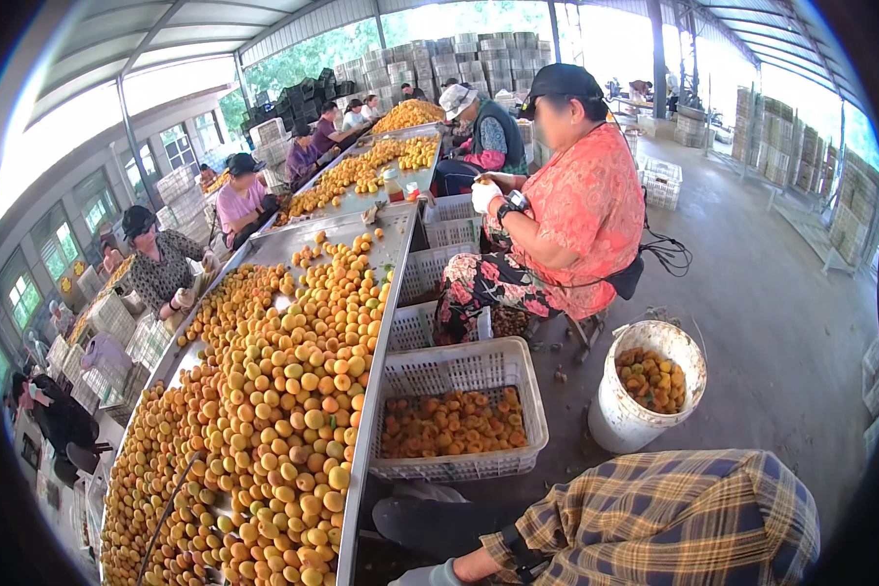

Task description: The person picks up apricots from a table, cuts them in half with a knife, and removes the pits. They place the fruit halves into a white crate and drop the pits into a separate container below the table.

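Observation:
Only the wrist end of my right hand (426, 576), in a pale grey-green glove, shows at the bottom edge; its fingers are cut off by the frame. My plaid sleeve (644, 513) reaches from the lower right, with a dark band near the cuff. Nearest the hand is a long metal sorting table (360, 454), heaped with ripe apricots (293, 395). Past my dark-trousered knee (439, 524), a white plastic crate (476, 466) holds split-looking apricots (450, 425). My left hand is out of view.
A stained white bucket (619, 421) of apricot pieces (650, 377) stands right of the crate. A co-worker in an orange top (586, 212) sits beyond. A dark thin rod (168, 513) lies across the apricots. Other people line the table; stacked crates (469, 62) stand behind.

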Tool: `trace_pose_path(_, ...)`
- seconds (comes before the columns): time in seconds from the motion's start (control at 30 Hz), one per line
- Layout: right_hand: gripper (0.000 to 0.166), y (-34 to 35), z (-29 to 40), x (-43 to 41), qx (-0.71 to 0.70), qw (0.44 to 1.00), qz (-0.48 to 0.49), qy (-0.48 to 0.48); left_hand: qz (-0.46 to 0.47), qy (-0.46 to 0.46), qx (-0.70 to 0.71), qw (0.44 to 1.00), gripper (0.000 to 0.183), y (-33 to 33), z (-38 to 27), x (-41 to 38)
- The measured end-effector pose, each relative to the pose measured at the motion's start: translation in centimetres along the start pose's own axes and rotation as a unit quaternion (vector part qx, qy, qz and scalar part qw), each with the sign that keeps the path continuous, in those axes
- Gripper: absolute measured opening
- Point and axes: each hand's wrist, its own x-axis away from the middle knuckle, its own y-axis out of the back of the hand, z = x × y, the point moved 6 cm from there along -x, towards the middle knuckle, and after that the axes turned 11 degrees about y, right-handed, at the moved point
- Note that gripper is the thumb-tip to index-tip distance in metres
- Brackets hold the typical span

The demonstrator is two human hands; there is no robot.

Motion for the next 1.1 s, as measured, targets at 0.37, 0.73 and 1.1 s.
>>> trace_pose_path(0.37,0.039,-2.1,-3.4,-0.3,-0.215,0.965,0.048,-0.146,0.070,0.026,-0.052,0.996,0.029,-2.1,-3.2,2.1)
trace_pose_path(0.73,0.037,-0.7,-2.4,-0.5,-0.054,0.998,0.001,-0.024,0.125,-0.013,-0.094,0.988,0.034,-2.5,-2.4,2.3)
trace_pose_path(1.1,0.039,-1.3,-3.1,-0.4,0.020,0.999,0.009,-0.044,0.079,0.025,-0.011,0.996,0.034,-2.8,-2.3,3.2)
